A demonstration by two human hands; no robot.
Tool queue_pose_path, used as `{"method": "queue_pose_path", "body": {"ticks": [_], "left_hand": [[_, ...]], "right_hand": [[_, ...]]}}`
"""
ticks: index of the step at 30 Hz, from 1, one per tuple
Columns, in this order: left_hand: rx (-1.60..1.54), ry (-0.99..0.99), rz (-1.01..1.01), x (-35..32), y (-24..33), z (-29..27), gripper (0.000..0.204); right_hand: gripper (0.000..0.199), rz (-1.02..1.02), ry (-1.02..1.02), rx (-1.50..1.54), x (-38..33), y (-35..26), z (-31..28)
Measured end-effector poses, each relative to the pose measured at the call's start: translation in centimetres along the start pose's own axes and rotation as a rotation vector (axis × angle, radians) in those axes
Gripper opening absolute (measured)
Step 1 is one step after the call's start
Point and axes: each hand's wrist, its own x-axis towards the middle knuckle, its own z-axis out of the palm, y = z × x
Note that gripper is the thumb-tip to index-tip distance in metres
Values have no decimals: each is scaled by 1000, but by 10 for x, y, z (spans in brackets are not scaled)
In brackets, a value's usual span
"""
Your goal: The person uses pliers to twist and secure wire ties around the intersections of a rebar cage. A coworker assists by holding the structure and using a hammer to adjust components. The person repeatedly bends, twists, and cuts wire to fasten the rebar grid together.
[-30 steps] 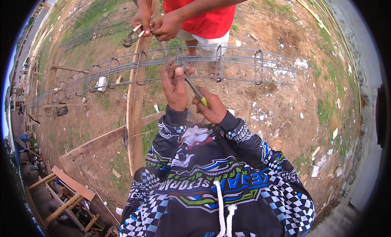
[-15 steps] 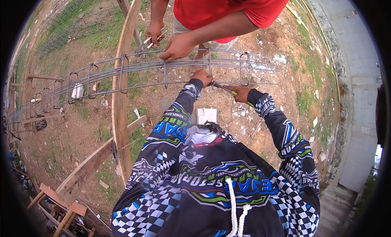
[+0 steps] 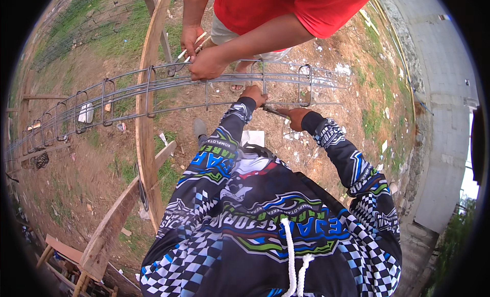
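Observation:
A long steel rebar cage (image 3: 153,90) with square stirrups runs across the view, resting on a wooden trestle (image 3: 145,118). My left hand (image 3: 253,95) grips a stirrup on the cage's near side. Just to its right, my right hand (image 3: 295,117) holds a thin metal tool (image 3: 275,112) whose tip points at my left hand. Across the cage, another person in a red shirt has both hands (image 3: 201,57) on the top bars, with a pale tool in them.
Bare dirt with grass patches lies under the cage. A grey block wall (image 3: 444,118) rises on the right. Wooden planks and a small frame (image 3: 71,256) lie at lower left. Further rebar cage sections (image 3: 35,139) extend to the far left.
My view shifted left and lower along the cage. My hands stayed together at the same stirrup. The other person's hands moved a little along the top bars.

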Motion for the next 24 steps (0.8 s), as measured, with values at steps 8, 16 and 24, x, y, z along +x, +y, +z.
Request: {"method": "queue_pose_path", "body": {"ticks": [8,16,24], "left_hand": [[-39,-119,20,-5,8,-10,47],[-121,-141,12,4,2,-5,56],[-24,34,125,10,-17,16,54]], "right_hand": [[37,124,373,-109,0,-8,46],[23,105,559,222,23,11,112],[38,-101,-283,1881,38,-5,149]]}}
